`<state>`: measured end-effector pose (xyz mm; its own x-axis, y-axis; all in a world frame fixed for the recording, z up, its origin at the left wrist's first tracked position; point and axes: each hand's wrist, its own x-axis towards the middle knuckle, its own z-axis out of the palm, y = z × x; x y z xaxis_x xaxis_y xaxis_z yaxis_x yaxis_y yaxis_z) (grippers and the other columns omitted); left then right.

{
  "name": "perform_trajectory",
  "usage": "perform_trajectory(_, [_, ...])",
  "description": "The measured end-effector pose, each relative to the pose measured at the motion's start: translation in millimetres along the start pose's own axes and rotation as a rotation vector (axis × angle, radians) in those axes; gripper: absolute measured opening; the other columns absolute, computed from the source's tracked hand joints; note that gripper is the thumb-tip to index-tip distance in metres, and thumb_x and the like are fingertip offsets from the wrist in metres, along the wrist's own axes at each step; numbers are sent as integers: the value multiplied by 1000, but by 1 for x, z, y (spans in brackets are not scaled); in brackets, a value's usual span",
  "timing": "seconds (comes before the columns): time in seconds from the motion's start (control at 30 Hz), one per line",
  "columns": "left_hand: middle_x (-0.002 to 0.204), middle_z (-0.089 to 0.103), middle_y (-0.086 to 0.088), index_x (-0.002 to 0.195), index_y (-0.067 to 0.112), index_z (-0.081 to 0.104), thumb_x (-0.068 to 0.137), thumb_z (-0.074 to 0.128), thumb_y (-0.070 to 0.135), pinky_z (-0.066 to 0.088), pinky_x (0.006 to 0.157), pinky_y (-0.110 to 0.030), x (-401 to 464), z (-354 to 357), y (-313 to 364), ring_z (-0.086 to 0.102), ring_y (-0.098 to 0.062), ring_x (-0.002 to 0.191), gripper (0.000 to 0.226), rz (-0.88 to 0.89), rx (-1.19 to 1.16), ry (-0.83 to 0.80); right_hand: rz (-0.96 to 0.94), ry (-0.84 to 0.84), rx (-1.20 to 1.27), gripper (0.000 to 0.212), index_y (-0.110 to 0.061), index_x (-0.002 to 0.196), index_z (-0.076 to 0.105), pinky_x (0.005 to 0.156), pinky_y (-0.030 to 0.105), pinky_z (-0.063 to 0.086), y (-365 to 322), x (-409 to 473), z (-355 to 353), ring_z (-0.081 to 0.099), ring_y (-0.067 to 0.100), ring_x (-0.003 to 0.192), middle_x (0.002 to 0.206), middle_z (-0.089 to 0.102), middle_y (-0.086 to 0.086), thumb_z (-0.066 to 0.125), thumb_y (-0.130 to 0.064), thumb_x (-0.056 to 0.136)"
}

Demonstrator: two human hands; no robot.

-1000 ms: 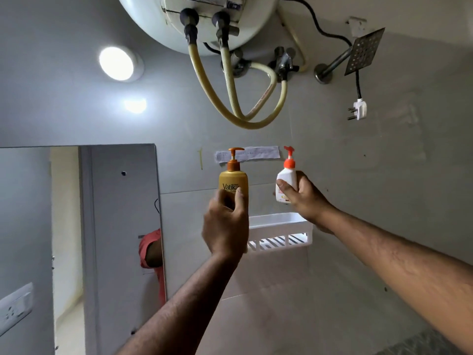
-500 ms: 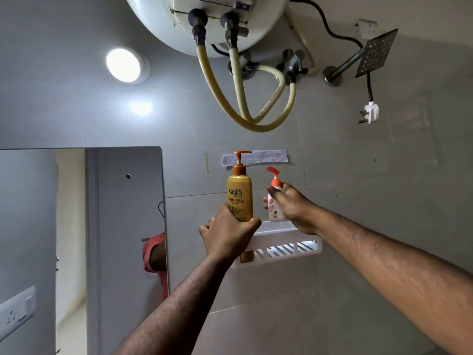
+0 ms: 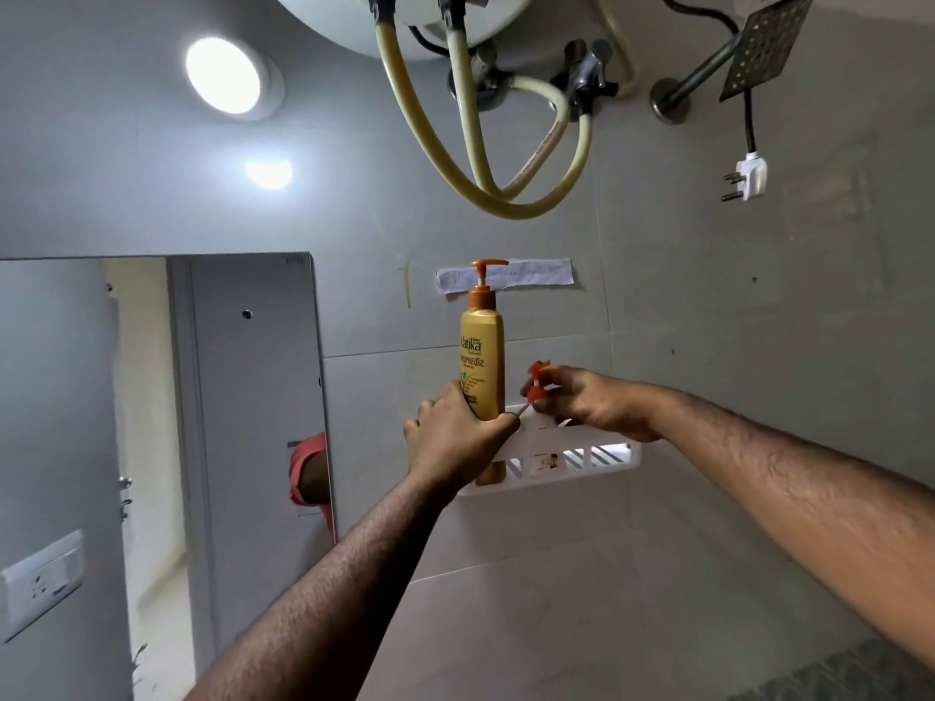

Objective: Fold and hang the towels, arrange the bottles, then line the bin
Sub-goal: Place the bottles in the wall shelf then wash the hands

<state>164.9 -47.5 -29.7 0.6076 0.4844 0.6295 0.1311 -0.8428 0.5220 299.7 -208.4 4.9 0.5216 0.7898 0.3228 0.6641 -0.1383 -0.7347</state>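
Note:
A tall yellow pump bottle point(image 3: 481, 356) with an orange pump stands upright in the left end of a white slotted wall shelf point(image 3: 607, 460). My left hand point(image 3: 455, 437) grips its lower body from the front. Just to its right, a small white bottle with a red-orange pump point(image 3: 536, 384) sits low in the shelf; only the pump and a sliver of white show. My right hand point(image 3: 592, 404) holds that small bottle near its top, fingers curled over it.
A mirror point(image 3: 167, 397) hangs left of the shelf, with a switch socket point(image 3: 43, 581) below left. Overhead are a water heater point(image 3: 430, 22) with yellow hoses point(image 3: 506, 194), a shower head point(image 3: 764, 43), a dangling plug point(image 3: 749, 177) and a wall light point(image 3: 227, 75).
Both bottles came down from above the shelf into it. The small bottle has sunk deepest, its body now hidden behind the rim and my right hand.

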Motion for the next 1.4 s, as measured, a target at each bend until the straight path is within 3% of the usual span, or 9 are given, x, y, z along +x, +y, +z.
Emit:
perform_trajectory(0.23, [116, 57, 2, 132, 24, 48, 82, 64, 66, 40, 102, -46, 1, 6, -2, 46, -20, 109, 67, 22, 37, 71, -39, 9, -55, 32, -19, 134, 56, 76, 20, 52, -6, -3, 3, 65, 14, 100, 117, 64, 3, 61, -23, 103])
perform_trajectory(0.37, [122, 59, 2, 140, 24, 45, 81, 63, 70, 39, 103, -46, 1, 8, -6, 49, -22, 114, 76, 47, 25, 104, -92, 10, -111, 28, -24, 129, 57, 88, 22, 49, -7, -4, 10, 60, 13, 115, 123, 62, 1, 63, -20, 101])
perform_trajectory(0.53, [136, 58, -1, 152, 21, 37, 78, 59, 80, 40, 109, -49, -1, 10, -11, 49, -24, 126, 98, 63, -31, 126, -94, -12, -169, 45, -25, 139, 47, 89, 17, 47, -6, -3, 18, 56, 7, 117, 133, 56, 1, 65, -21, 99])
perform_trajectory(0.67, [148, 49, -6, 159, 18, 25, 74, 46, 94, 38, 113, -54, -8, 9, -18, 41, -26, 136, 116, 86, -90, 137, -105, 59, -237, 79, -33, 155, 20, 111, 38, 47, 3, -5, 24, 48, 21, 140, 154, 45, 6, 65, -35, 90])
perform_trajectory(0.77, [149, 45, -5, 160, 21, 21, 80, 33, 93, 34, 115, -51, -19, 5, -27, 34, -21, 137, 108, 116, -160, 177, -271, 311, -384, 96, -38, 158, -2, 113, 48, 45, 16, -11, 36, 39, 22, 147, 165, 27, 3, 62, -43, 87])
perform_trajectory(0.9, [139, 49, -2, 155, 20, 33, 89, 29, 81, 34, 112, -46, -32, -1, -47, 33, -19, 133, 90, 119, -168, 326, -686, 935, -481, 81, -8, 151, 26, 115, 53, 36, 37, -25, 69, 36, 37, 144, 158, 29, 24, 60, -44, 87])
perform_trajectory(0.97, [134, 52, -2, 147, 19, 45, 93, 31, 74, 33, 110, -42, -42, -4, -61, 36, -21, 131, 78, 120, -147, 400, -778, 1053, -500, 72, -4, 143, 36, 112, 53, 34, 42, -31, 98, 36, 39, 141, 152, 35, 31, 61, -42, 87])
perform_trajectory(1.17, [106, 63, 6, 104, 21, 67, 99, 43, 56, 38, 95, -40, -88, -8, -131, 50, -22, 111, 42, 135, -40, 499, -911, 766, -558, 69, -17, 138, 41, 105, 55, 34, 55, -49, 220, 38, 38, 138, 151, 32, 14, 74, -40, 82])
perform_trajectory(1.4, [68, 43, 12, 71, 26, 41, 101, 56, 38, 35, 65, -37, -170, -17, -239, 52, -26, 71, 35, 71, 104, 387, -845, 446, -416, 58, -16, 135, 48, 104, 44, 39, 86, -70, 375, 49, 34, 129, 140, 45, 12, 72, -26, 83])
